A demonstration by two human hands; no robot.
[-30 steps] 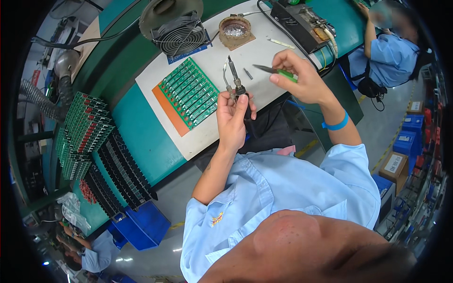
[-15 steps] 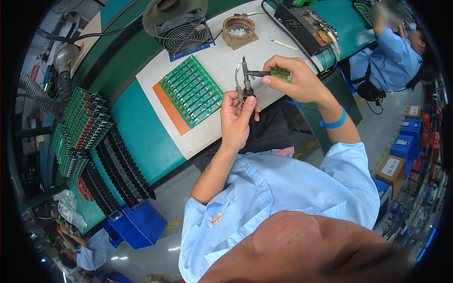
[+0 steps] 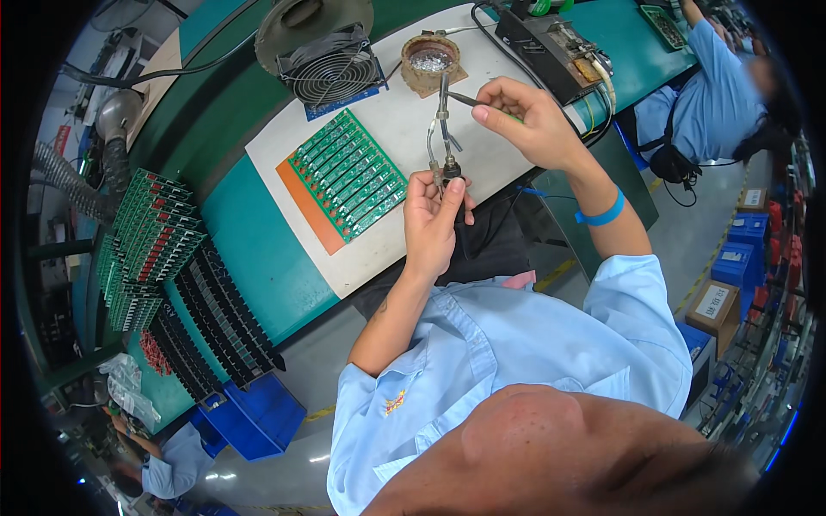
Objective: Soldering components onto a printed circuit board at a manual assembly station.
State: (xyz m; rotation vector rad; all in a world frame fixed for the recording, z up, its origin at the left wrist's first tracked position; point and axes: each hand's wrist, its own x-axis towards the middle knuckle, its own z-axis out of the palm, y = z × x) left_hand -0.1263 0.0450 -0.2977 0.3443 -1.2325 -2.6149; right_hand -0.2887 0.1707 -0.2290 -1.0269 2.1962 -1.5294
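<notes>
My left hand (image 3: pixel 433 219) is closed around the dark handle of a soldering iron (image 3: pixel 452 169), held upright above the worktop's near edge. A thin pale tube or wire runs up beside its shaft. My right hand (image 3: pixel 531 122) grips a pair of pliers (image 3: pixel 465 100) with green handles, mostly hidden by my fingers. The pliers' dark jaws meet a grey metal sleeve (image 3: pixel 443 107) at the upper end of the iron. Whether the sleeve still touches the shaft below, I cannot tell. Left of my hands, a green panel of circuit boards (image 3: pixel 351 176) lies on an orange board (image 3: pixel 308 209).
Beyond the iron stands a round pot of shiny metal (image 3: pixel 430 60), beside a fan with a wire guard (image 3: pixel 334 79). A black soldering station (image 3: pixel 551 53) sits far right. Stacked circuit boards (image 3: pixel 155 232) and black strips (image 3: pixel 225 310) fill the left. Co-workers sit at both sides.
My right hand and the pliers have moved up and away along the iron, carrying the metal sleeve farther from the handle. My left hand has stayed nearly in place.
</notes>
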